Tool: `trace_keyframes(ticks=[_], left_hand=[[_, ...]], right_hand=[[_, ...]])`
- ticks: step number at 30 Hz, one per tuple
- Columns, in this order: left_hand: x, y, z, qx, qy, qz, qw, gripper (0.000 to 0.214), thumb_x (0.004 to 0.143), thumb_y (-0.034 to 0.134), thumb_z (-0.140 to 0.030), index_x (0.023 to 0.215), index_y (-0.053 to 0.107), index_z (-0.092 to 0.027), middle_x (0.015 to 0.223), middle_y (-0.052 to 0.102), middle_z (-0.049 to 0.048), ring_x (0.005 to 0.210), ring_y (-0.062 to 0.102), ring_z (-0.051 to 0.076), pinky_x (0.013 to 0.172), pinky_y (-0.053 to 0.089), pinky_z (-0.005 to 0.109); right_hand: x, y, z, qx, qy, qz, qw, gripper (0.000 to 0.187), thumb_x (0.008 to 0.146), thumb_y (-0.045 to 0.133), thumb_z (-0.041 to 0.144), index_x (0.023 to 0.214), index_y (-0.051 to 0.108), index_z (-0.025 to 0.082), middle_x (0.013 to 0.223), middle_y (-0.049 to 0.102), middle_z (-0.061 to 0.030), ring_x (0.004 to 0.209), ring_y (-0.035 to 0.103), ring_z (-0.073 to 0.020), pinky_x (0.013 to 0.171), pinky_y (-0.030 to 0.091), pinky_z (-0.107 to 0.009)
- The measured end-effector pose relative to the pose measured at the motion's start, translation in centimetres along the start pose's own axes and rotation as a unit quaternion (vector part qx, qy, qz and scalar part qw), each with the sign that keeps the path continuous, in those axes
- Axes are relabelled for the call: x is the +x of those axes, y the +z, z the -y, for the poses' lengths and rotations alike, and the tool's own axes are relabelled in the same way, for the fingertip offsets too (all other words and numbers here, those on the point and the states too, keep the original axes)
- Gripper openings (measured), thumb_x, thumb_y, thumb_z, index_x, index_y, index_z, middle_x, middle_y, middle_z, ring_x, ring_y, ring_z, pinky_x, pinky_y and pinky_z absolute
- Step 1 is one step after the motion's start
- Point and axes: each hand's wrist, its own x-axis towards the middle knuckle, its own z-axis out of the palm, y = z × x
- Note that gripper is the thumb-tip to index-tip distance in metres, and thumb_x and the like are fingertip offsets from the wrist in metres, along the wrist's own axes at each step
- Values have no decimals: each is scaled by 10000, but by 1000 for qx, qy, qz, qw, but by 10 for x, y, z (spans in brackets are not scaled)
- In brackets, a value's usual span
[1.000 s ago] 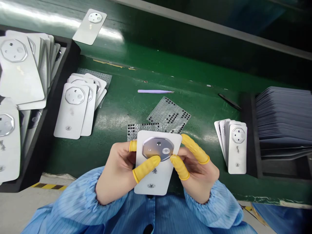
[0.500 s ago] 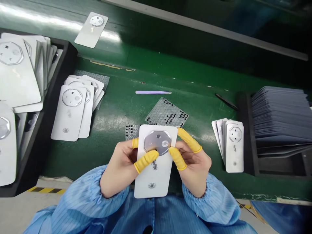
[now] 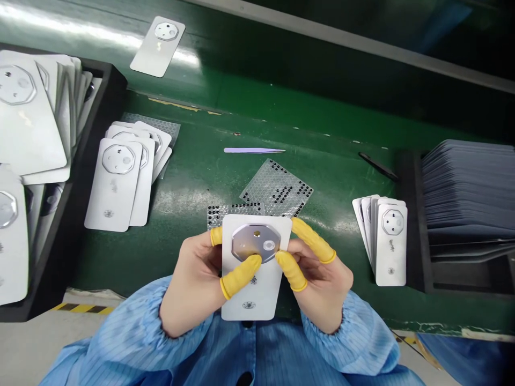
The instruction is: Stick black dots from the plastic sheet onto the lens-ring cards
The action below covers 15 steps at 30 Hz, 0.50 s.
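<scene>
A white phone back cover (image 3: pixel 261 292) with a shiny octagonal camera plate is held up in front of me, slightly tilted. My left hand (image 3: pixel 205 271) grips its left edge, the thumb pressed at the lower rim of the octagon. On the opposite side, my right hand (image 3: pixel 316 268) pinches the right edge, with the thumb beside the octagon and the index finger at the top corner. Yellow finger cots cover the thumbs and index fingers. Just beyond the cover lies a clear sheet (image 3: pixel 273 185) of small black dots, overlapping a second dotted sheet (image 3: pixel 215 214) partly hidden by the cover.
Purple tweezers (image 3: pixel 253 150) and dark tweezers (image 3: pixel 378 166) lie on the green bench. Stacked covers stand at left (image 3: pixel 112 193) and right (image 3: pixel 391 249). A black tray (image 3: pixel 90 123) of covers is far left; a black box (image 3: pixel 416 268) holds grey sheets. One cover (image 3: pixel 159 51) lies at the back.
The held cover has tipped a little and shifted slightly left, so its octagon now reflects a yellowish light. Both hands keep their hold. The whole view has moved slightly.
</scene>
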Motion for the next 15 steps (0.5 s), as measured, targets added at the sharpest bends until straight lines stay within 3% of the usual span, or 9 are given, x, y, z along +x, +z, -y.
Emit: trace_keyframes(ticks=[5,10,12,15], left_hand=[[-4,0,0,-15,15,-20,1000,483,747,757,-105,1169,642,-309,1033,747,-1,852,714,154,733,600,206],[3,-3,2,-17,-14,17,1000,376,764,751,-145,1119,659,-226,960,755,34,825,722,173,718,598,212],[7,-2,6,-15,4,-3,1000,398,757,755,-153,1133,647,-229,958,754,30,823,722,177,701,600,214],[9,2,12,-8,67,-42,997,646,744,758,-132,1310,512,-327,1040,743,-1,854,724,190,694,615,243]], right_hand=[[0,-1,1,9,-3,12,1000,429,798,694,107,1187,646,280,818,744,8,660,694,-139,620,632,-262],[0,1,-1,-15,-19,-4,1000,370,785,704,108,1121,681,262,780,741,10,622,691,-138,605,635,-261],[1,2,-2,-23,-16,-16,999,314,771,714,108,1054,705,243,777,740,6,627,696,-140,609,639,-256],[4,2,-4,-8,23,-22,999,271,767,719,126,1013,712,238,790,744,7,638,705,-138,606,642,-244]])
